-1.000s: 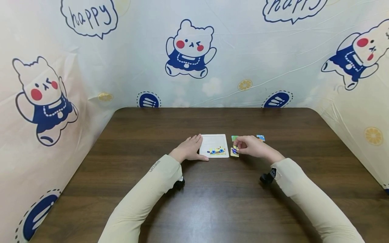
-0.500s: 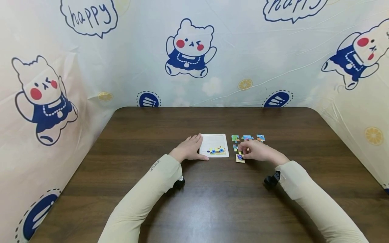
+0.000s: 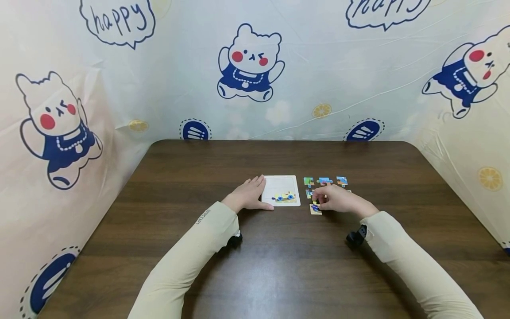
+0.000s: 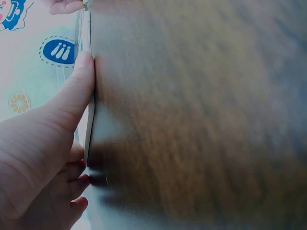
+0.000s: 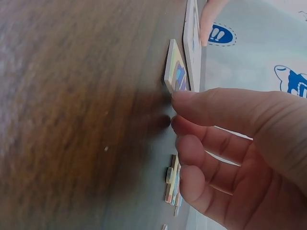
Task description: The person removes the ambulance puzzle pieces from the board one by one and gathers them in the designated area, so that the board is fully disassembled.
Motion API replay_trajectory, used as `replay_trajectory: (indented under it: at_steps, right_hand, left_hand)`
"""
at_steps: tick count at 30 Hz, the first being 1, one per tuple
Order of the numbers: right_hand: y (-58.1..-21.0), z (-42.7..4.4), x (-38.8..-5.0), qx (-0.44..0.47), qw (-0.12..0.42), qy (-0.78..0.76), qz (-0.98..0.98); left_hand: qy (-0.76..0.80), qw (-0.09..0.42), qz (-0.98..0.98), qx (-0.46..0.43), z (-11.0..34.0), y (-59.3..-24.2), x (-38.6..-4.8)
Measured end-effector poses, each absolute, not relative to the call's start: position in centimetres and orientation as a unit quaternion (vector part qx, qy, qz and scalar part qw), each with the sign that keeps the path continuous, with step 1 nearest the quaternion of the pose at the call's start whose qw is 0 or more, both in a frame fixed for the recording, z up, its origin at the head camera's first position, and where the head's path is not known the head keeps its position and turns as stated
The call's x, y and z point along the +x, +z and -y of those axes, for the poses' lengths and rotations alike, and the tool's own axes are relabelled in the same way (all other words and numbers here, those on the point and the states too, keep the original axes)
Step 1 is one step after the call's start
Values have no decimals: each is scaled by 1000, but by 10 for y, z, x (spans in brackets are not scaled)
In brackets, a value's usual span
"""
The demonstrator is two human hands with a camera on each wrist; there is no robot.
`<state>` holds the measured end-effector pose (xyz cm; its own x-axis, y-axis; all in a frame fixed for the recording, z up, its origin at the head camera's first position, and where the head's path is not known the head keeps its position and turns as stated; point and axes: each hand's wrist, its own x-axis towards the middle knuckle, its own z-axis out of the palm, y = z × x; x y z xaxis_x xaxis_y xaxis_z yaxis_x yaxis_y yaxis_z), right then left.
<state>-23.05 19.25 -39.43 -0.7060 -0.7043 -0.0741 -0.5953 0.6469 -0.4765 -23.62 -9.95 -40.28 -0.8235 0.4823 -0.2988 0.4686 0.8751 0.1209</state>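
Observation:
My left hand (image 3: 248, 195) rests on the left side of a white puzzle tray (image 3: 275, 184), fingers fairly straight and the thumb at its front edge. Inside the tray, at the lower right, lies a puzzle section showing a yellow vehicle with blue wheels (image 3: 284, 197). To the tray's right, my right hand (image 3: 336, 199) pinches a cream puzzle piece (image 3: 316, 211) with a blue-purple picture by its corner. In the right wrist view this piece (image 5: 175, 69) sits at the thumb tip, low over the table or touching it; I cannot tell which.
Behind the right hand lie several loose puzzle pieces, among them a green one (image 3: 308, 181), a blue one (image 3: 324, 181) and a blue-orange one (image 3: 341, 180). Others are partly hidden under the hand. All lie on a dark wooden table (image 3: 255, 266), with a printed cloth (image 3: 303, 66) behind.
My right hand has drawn the pinched puzzle piece right, away from the tray, and slightly nearer me, uncovering pieces behind it. In the last half second it barely shifts. The left hand stays put.

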Motion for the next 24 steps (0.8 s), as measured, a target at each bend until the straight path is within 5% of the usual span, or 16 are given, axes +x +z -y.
replay_trajectory:
  at_steps: [24]
  right_hand:
    - [-387,-187,-229,-345,143,-200,-906]
  left_hand:
    - [14,162,-954,251,99,-402,-237]
